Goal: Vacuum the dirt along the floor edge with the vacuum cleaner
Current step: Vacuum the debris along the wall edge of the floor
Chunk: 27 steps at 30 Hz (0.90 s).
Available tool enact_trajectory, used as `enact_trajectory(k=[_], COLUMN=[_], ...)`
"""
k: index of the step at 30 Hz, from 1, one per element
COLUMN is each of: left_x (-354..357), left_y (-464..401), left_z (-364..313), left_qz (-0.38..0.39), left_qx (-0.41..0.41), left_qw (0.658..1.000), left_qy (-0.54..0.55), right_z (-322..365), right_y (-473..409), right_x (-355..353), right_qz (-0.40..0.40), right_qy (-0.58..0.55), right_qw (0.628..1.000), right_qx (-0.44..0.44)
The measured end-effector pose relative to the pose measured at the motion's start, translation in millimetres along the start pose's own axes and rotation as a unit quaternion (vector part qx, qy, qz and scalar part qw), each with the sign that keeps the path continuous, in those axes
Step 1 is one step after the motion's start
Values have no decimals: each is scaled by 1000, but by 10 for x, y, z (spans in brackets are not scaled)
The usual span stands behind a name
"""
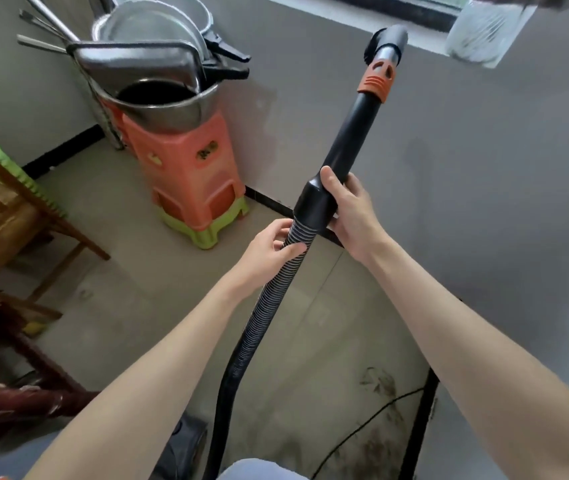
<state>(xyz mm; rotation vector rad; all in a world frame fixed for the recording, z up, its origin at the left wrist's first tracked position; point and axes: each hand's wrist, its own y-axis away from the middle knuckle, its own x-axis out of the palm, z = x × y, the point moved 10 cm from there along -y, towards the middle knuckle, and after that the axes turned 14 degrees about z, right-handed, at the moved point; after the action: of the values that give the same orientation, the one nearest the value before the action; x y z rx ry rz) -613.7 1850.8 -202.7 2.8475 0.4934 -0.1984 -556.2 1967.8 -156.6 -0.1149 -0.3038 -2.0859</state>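
I hold a black vacuum wand (345, 133) raised in front of the grey wall, its brush nozzle (385, 43) pointing up near the window sill. An orange collar (376, 79) sits below the nozzle. My right hand (349, 206) grips the wand's black cuff. My left hand (272, 245) grips the ribbed hose (262, 320) just below the cuff. The hose runs down to a dark vacuum body (182, 445) by my legs. Dark dirt (380, 427) lies on the floor beside the black skirting (425, 427) at lower right.
Stacked orange and green plastic stools (193, 181) carry metal pots and basins (151, 64) in the corner. A wooden chair (2, 216) and dark red furniture (6, 375) stand at left. A thin black cable (362, 431) crosses the dirty floor. A clear jar (484, 29) sits on the sill.
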Motion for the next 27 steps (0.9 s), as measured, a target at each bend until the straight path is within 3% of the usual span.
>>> enact_trajectory(k=[8, 11, 15, 18, 27], left_x=[756, 898, 1327, 1736, 2284], left_y=[-188, -320, -612, -877, -1250], left_z=[132, 51, -359, -700, -851], left_qz=[181, 173, 177, 215, 270], left_qx=[-49, -47, -17, 0, -47], left_qw=[979, 980, 984, 977, 961], left_qy=[-82, -88, -13, 10, -47], right_z=[-390, -576, -643, -676, -836], right_y=[717, 1017, 1293, 1389, 1407], right_x=[-706, -956, -1280, -1529, -1921], right_qz=[-108, -134, -148, -140, -115], right_qy=[17, 36, 68, 90, 103], right_qw=[994, 990, 986, 984, 984], right_qx=[17, 33, 44, 67, 91])
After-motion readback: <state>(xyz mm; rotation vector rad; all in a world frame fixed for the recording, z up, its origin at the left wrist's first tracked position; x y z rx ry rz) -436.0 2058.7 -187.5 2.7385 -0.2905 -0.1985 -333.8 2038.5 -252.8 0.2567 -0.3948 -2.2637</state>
